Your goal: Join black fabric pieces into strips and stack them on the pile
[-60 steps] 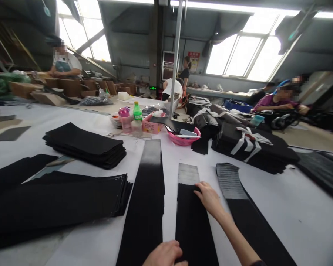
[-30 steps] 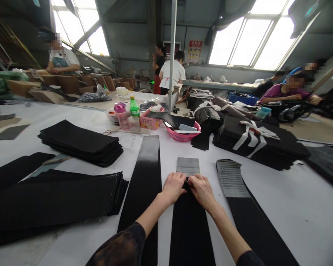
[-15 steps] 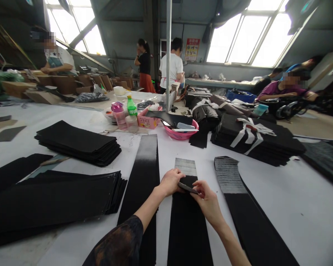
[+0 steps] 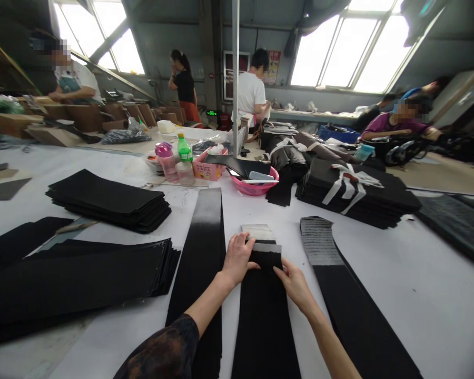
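A black sheet piece (image 4: pixel 267 259) with a grey far edge is pinched between the fingertips of both my hands. My left hand (image 4: pixel 238 258) grips its left side, thumb below and fingers above. At its right edge, my right hand (image 4: pixel 295 281) pinches the corner between thumb and fingers. Underneath lies the middle stack of long black strips (image 4: pixel 264 326), whose pale grey end (image 4: pixel 258 231) shows beyond the piece. Another stack of strips (image 4: pixel 197 263) with a grey end lies left of my left hand. To the right is a third strip stack (image 4: pixel 363 310) with a streaked grey end (image 4: pixel 319 239).
Stacks of black sheets (image 4: pixel 106 197) lie on the left of the white table (image 4: pixel 430 316). A pink basin (image 4: pixel 255 184), a pink box (image 4: pixel 207 167) and a green bottle (image 4: pixel 184 147) stand ahead, near a tied black bundle (image 4: pixel 351 192). Several people work beyond.
The piece, seen curled edge-on before, now lies flatter across the middle strips with its grey edge facing away. My left hand has turned its fingers over it; the view has shifted slightly.
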A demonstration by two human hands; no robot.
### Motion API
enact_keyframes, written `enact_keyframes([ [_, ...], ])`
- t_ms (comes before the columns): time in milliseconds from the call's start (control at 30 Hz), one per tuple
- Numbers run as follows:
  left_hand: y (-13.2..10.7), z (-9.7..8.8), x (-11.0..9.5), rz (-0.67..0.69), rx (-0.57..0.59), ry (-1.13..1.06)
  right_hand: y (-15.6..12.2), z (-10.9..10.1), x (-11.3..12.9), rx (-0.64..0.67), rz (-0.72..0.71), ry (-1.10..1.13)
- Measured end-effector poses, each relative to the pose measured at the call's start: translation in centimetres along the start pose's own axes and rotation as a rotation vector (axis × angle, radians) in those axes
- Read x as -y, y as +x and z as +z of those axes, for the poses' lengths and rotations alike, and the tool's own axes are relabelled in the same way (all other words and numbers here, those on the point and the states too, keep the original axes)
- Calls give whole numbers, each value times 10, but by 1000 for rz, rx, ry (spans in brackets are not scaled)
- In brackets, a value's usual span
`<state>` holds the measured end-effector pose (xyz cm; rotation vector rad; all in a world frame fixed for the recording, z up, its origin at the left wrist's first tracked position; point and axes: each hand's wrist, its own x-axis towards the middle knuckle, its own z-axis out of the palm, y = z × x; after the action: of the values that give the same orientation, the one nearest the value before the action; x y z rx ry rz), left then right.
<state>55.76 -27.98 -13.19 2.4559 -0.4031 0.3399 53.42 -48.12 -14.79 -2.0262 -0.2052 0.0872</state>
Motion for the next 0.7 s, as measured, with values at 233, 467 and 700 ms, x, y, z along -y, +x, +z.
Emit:
enact_keyframes([
  [233,6,8,12,-68,52,-171,-17,-8,9,118,79,388],
  [467,25,11,37,-310,-111,-491,-33,-7,3,76,-4,304],
  [700,38,16,36,-499,-406,-689,-31,3,-14,-19,-1,69],
])
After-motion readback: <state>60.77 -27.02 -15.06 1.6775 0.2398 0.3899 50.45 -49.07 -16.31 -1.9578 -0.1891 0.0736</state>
